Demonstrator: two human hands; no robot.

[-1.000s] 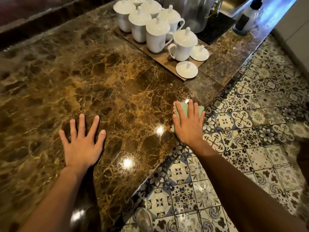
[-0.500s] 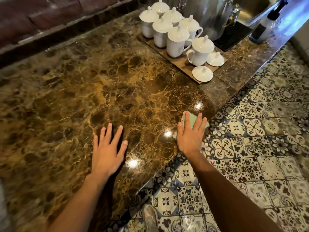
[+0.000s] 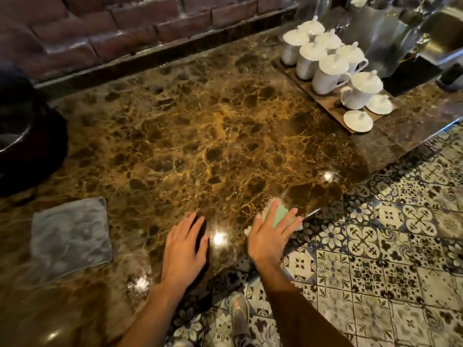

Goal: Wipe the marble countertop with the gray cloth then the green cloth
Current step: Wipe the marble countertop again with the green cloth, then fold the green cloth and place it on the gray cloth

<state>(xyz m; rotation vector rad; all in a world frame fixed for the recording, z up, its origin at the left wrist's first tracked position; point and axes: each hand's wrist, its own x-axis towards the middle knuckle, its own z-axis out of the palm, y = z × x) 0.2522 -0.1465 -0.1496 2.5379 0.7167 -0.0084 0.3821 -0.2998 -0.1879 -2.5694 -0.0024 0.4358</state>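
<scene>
The green-cloth pass is judged in hand: green cloth (image 3: 280, 213) is pressed flat under the open right hand (image 3: 269, 237) at the worktop (image 3: 200, 136) edge; left hand (image 3: 184, 249) rests empty, gray cloth (image 3: 70, 234) well left; sweeping inward is called for next

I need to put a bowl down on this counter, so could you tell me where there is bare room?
The widest bare marble countertop runs between the gray cloth, the brick wall and the cup tray. It is crowded at the tray's white lidded cups and near the front edge, under both hands.

A kitchen or bar counter is showing: marble countertop (image 3: 200, 136), lidded white cups (image 3: 325, 61), brick wall (image 3: 112, 28), patterned floor tiles (image 3: 388, 246).
</scene>
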